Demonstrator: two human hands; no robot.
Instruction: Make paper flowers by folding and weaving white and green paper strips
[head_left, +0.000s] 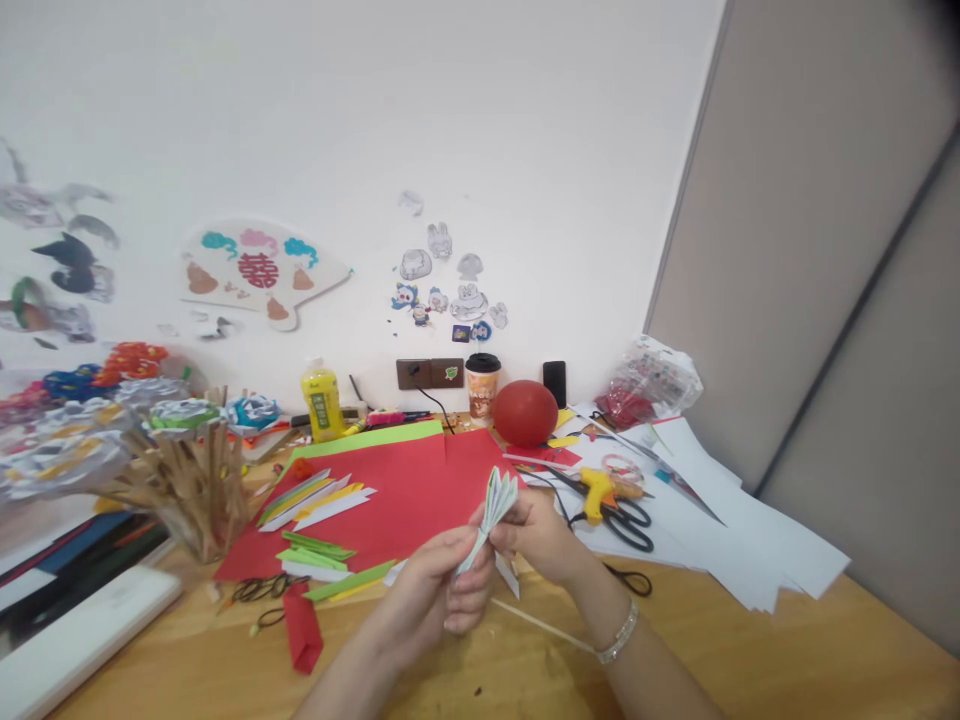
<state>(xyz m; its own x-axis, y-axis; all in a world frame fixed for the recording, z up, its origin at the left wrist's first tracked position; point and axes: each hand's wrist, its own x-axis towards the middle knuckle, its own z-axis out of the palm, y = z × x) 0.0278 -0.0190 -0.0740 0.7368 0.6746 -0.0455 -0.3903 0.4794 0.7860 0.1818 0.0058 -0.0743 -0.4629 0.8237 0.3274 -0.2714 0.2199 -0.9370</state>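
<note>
A pleated bundle of pale green and white paper (496, 502) fans out at its top between my two hands. My left hand (442, 580) grips its narrow lower part, thumb pressed against the folds. My right hand (536, 535) holds its right side with the fingertips, partly hidden behind the paper. A thin pale stick (544, 628) lies beneath my right wrist, near a bracelet. Behind my hands lies a red sheet (405, 500), with folded white, yellow and green strips (319, 500) on its left part.
Yellow glue gun (598, 495), black scissors (628, 522) and white sheets (720, 520) lie to the right. A red balloon (525, 413), a lidded cup (482, 385) and a yellow bottle (322, 402) stand along the wall. Paper flowers and a bundle of brown sticks (199, 490) are left.
</note>
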